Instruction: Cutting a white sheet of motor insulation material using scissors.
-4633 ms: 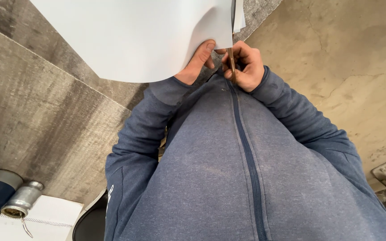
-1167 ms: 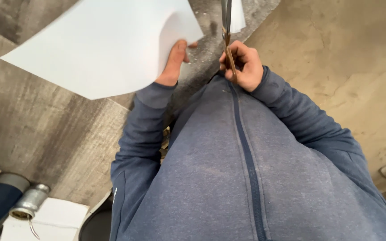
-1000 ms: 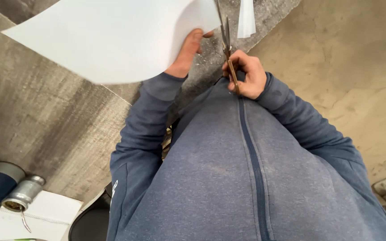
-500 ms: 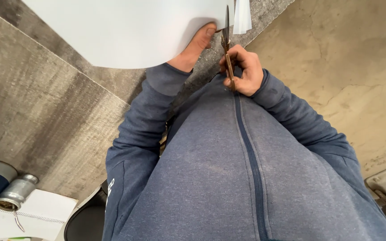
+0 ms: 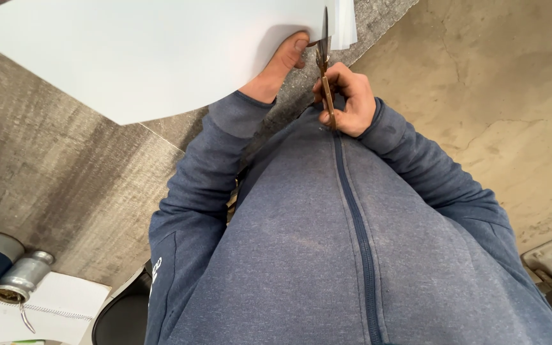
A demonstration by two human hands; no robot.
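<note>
Large white paper sheet (image 5: 142, 51) held up in front of chest. Brown-handled metal scissors (image 5: 324, 70) well into its edge; narrow strip (image 5: 346, 22) partly separated, top out of frame. Left hand (image 5: 276, 67) pinches sheet; right hand (image 5: 346, 99) clenched on scissors.

paper (image 5: 154, 57): smooth, matt white sheet | scissors (image 5: 324, 76): dark metal blades, dull brownish handles | hoodie (image 5: 352, 255): soft blue knitted cloth, matt, plastic-looking zip | floor (image 5: 493, 83): rough, cracked tan concrete | carpet (image 5: 46, 172): coarse grey weave | notebook (image 5: 39, 306): white paper, metal spiral wire
</note>
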